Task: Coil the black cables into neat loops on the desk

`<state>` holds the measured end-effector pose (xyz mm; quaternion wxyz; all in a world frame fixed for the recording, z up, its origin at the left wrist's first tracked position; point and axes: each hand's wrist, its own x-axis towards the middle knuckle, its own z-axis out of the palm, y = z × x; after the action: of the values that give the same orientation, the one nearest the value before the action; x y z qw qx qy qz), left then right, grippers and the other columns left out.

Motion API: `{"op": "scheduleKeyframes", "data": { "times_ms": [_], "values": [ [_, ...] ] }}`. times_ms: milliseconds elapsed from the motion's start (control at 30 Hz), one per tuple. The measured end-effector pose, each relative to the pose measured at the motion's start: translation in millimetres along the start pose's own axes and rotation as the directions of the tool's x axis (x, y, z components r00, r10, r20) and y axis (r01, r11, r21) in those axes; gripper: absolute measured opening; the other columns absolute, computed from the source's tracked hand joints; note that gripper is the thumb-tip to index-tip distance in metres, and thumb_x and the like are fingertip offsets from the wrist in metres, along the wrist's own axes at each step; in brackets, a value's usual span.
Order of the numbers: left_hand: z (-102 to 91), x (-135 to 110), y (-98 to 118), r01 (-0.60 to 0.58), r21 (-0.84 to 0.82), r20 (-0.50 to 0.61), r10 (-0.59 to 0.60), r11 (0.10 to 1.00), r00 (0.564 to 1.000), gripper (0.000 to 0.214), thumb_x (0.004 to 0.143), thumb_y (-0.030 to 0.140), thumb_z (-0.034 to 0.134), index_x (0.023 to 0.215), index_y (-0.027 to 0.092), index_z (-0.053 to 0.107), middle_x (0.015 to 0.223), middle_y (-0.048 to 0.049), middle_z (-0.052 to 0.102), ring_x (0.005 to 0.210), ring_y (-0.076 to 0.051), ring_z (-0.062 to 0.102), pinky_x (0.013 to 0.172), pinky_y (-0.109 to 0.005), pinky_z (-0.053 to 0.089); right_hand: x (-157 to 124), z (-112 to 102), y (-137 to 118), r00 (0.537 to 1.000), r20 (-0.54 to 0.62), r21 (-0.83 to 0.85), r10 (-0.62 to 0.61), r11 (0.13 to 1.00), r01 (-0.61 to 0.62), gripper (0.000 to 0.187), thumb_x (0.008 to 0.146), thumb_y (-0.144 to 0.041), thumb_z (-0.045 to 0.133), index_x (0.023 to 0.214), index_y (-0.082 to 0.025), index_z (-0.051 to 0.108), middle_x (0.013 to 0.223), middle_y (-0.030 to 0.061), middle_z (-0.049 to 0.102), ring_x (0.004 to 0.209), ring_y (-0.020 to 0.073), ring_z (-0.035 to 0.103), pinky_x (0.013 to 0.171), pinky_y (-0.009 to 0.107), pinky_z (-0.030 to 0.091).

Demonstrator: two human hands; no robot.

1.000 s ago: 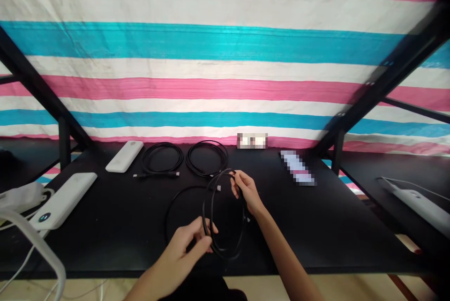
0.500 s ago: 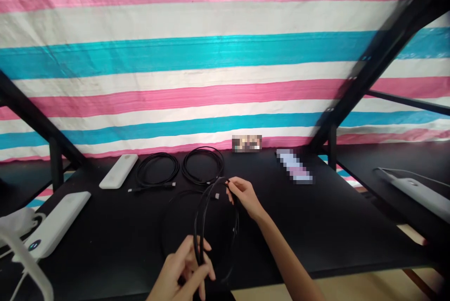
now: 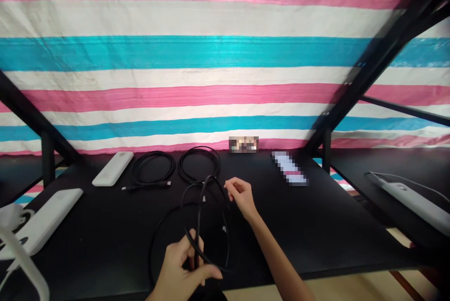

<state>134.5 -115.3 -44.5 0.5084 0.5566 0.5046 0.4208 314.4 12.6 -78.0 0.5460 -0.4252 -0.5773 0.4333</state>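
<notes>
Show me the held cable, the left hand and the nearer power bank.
Cable (image 3: 198, 216), head view, upright strand.
Left hand (image 3: 183, 270), head view, its back.
Nearer power bank (image 3: 42, 222), head view, top face.

The cable (image 3: 198, 212) loop is narrower and turned edge-on. The left hand (image 3: 186, 268) grips it lower down. The right hand (image 3: 239, 195) now sits just beside its top.

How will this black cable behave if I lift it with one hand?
Probably floppy: the loops of the black cable spread unevenly around the left hand, which pinches them at one spot. Likely light, since that one pinch carries the bundle. It seems springy; one loop bulges wide over the table, so it may uncoil if released.
</notes>
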Motion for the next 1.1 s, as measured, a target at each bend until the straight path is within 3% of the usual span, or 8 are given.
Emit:
{"op": "scheduleKeyframes", "data": {
  "times_ms": [267, 500, 633, 733, 833, 933, 1000, 1100],
  "values": [
    [-9.8, 1, -5, -0.034, 0.125, -0.066, 0.042, 0.992, 0.997, 0.031, 0.067, 0.041, 0.074, 0.068, 0.018, 0.053, 0.043, 0.007, 0.047, 0.037, -0.008, 0.041, 0.039, -0.017, 0.035, -8, 9, -20, 0.942, 0.332, -0.117, -0.038, 0.99, 0.081, 0.03, 0.08, -0.033, 0.061, 0.057, -0.014, 0.069, 0.05, 0.0007, 0.056, 0.042, 0.0092, 0.049, 0.044, 0.021, 0.035],
    [-14.1, -9, 0, -0.209, 0.356, 0.102, 0.185, 0.911, 0.978, 0.019, 0.077, 0.032, 0.063, 0.09, 0.018, 0.063, 0.053, 0.0019, 0.063, 0.045, -0.012, 0.058, 0.044, -0.016, 0.043, -58, 28, -80, 0.867, 0.486, -0.005, -0.108, 0.992, 0.127, 0.024, 0.086, -0.033, 0.055, 0.096, -0.019, 0.072, 0.084, 0.0059, 0.064, 0.075, 0.0158, 0.061, 0.059, 0.023, 0.046],
    [-8.4, -12, 1, -0.319, 0.366, 0.138, 0.288, 0.874, 0.948, 0.019, 0.083, 0.024, 0.052, 0.097, 0.021, 0.064, 0.064, -0.0003, 0.069, 0.05, -0.012, 0.062, 0.05, -0.016, 0.048, -78, 37, -92, 0.895, 0.435, -0.019, -0.096, 0.993, 0.115, 0.013, 0.076, -0.022, 0.068, 0.089, -0.02, 0.072, 0.078, 0.0017, 0.06, 0.072, 0.0133, 0.059, 0.066, 0.022, 0.048],
    [-5.3, -14, 7, -0.337, 0.257, 0.132, 0.313, 0.906, 0.941, 0.027, 0.087, 0.026, 0.046, 0.107, 0.022, 0.063, 0.069, -0.0014, 0.07, 0.056, -0.014, 0.066, 0.055, -0.016, 0.051, -79, 37, -88, 0.91, 0.414, 0.07, 0.018, 0.996, -0.052, 0.011, 0.082, -0.027, 0.064, 0.083, -0.018, 0.07, 0.084, 0.0038, 0.063, 0.065, 0.0121, 0.061, 0.056, 0.021, 0.048],
    [-4.8, -17, 13, -0.226, 0.12, 0.068, 0.219, 0.967, 0.973, 0.029, 0.089, 0.034, 0.046, 0.109, 0.022, 0.063, 0.078, -0.0042, 0.072, 0.065, -0.017, 0.068, 0.061, -0.02, 0.053, -76, 33, -85, 0.903, 0.395, 0.119, 0.17, 0.965, -0.234, 0.019, 0.087, -0.036, 0.059, 0.084, -0.018, 0.064, 0.088, 0.0059, 0.068, 0.067, 0.0132, 0.064, 0.053, 0.02, 0.048],
    [-8.8, -20, 16, -0.096, -0.051, -0.058, 0.093, 0.994, 0.994, 0.029, 0.089, 0.044, 0.048, 0.1, 0.021, 0.063, 0.092, -0.0073, 0.072, 0.075, -0.02, 0.069, 0.066, -0.024, 0.055, -74, 25, -87, 0.943, 0.285, 0.249, 0.173, 0.936, -0.247, 0.021, 0.091, -0.041, 0.052, 0.09, -0.02, 0.057, 0.071, 0.0031, 0.07, 0.063, 0.0133, 0.065, 0.058, 0.021, 0.05],
    [-13.8, -21, 14, -0.04, -0.134, -0.131, 0.022, 0.99, 0.991, 0.031, 0.089, 0.048, 0.045, 0.098, 0.021, 0.059, 0.082, -0.0056, 0.071, 0.07, -0.019, 0.068, 0.063, -0.025, 0.054, -74, 15, -91, 0.961, 0.205, 0.378, 0.188, 0.89, -0.255, 0.023, 0.091, -0.044, 0.051, 0.095, -0.022, 0.055, 0.049, -0.0047, 0.059, 0.041, 0.0102, 0.056, 0.05, 0.021, 0.05],
    [-22.0, -23, 10, -0.02, -0.184, -0.201, -0.018, 0.983, 0.979, 0.034, 0.09, 0.051, 0.042, 0.104, 0.021, 0.051, 0.055, 0.0007, 0.063, 0.059, -0.019, 0.064, 0.057, -0.026, 0.052, -72, -8, -99, 0.961, 0.107, 0.533, 0.254, 0.802, -0.271, 0.028, 0.087, -0.047, 0.056, 0.099, -0.023, 0.061, 0.035, -0.0135, 0.032, 0.024, 0.0041, 0.024, 0.031, 0.016, 0.04]
  ]
}}
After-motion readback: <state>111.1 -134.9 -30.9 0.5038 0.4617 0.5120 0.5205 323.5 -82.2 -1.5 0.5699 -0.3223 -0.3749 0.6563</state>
